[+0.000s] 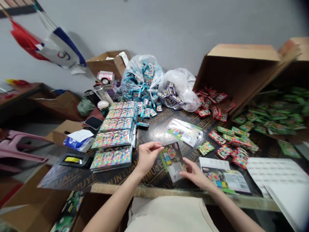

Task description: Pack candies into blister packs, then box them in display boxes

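Between my hands, above the near edge of the table, is a flat dark printed card (172, 161) with a green edge and colourful lettering, tilted. Whether it is a card or a thin bag I cannot tell. My left hand (149, 157) pinches its upper left edge. The right side is held by my right hand (196, 173), thumb and fingers around the edge. Beyond it lies a pile of similar prints in glossy clear plastic (184, 132). More printed cards (224, 177) lie beside my right hand. A small green packet (205, 148) rests between those two piles.
Stacked sheets of colourful packets (112, 138) stand left. Behind are plastic bags of blue packets (142, 77) and purple ones (171, 93). Red and green packets (238, 141) spill from cardboard boxes (231, 71) on the right, near white trays (280, 174). A phone (93, 122) lies left.
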`<state>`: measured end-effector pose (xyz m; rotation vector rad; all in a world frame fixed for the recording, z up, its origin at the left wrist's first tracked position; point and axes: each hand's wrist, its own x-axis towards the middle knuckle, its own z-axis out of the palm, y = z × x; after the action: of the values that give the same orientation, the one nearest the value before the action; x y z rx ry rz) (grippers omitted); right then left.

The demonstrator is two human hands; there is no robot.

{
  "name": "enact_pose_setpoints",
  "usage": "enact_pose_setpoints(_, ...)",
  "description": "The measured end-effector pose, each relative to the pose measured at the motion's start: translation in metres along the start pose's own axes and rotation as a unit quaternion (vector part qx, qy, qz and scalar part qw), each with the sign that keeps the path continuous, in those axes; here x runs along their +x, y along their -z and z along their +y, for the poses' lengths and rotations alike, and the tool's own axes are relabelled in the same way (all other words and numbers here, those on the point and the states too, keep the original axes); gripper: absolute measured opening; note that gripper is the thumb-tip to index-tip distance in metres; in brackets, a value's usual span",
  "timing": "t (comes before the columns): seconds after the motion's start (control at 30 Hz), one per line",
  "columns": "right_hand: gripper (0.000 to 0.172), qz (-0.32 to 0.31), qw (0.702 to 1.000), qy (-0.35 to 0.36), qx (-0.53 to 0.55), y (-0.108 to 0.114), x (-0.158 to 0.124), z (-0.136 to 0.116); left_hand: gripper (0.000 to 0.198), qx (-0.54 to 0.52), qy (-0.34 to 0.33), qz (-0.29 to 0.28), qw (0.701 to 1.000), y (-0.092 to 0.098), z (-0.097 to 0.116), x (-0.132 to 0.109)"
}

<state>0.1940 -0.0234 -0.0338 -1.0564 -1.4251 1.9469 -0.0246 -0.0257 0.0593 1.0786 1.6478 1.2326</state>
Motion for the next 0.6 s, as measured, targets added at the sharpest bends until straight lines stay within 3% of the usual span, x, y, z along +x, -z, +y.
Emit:
enact_pose_setpoints(0.1, 0.049, 0.031, 0.999, 0.002, -0.029, 0.013, 0.035, 0.002, 0.013, 0.049, 0.012, 0.109, 0.993, 0.029, -0.009, -0.007)
enact_pose_setpoints(0.2, 0.042, 0.015, 0.983, 0.061, -0.172, 0.022, 0.091, -0.008, 0.014, 0.206, 0.041, 0.089, 0.974, 0.06, -0.025, -0.022)
enact_pose_setpoints(0.3, 0.048, 0.048, 0.942, 0.149, -0.295, 0.004, 0.153, -0.02, 0.015, 0.305, 0.035, 0.058, 0.95, 0.078, -0.036, -0.033)
enact_pose_setpoints(0.37, 0.06, 0.038, 0.93, 0.178, -0.32, -0.024, 0.191, -0.028, 0.018, 0.305, 0.03, 0.038, 0.951, 0.077, -0.038, -0.032)
enact_pose_setpoints(0.47, 0.065, 0.012, 0.942, 0.158, -0.295, -0.07, 0.237, -0.037, 0.023, 0.238, 0.054, -0.035, 0.969, 0.06, -0.039, -0.021)
enact_pose_setpoints(0.53, 0.045, 0.017, 0.954, 0.139, -0.266, -0.091, 0.257, -0.042, 0.025, 0.172, 0.081, -0.088, 0.978, 0.045, -0.043, -0.012)
enact_pose_setpoints(0.6, 0.023, 0.035, 0.962, 0.125, -0.24, -0.098, 0.265, -0.046, 0.026, 0.09, 0.116, -0.101, 0.984, 0.035, -0.049, -0.004)
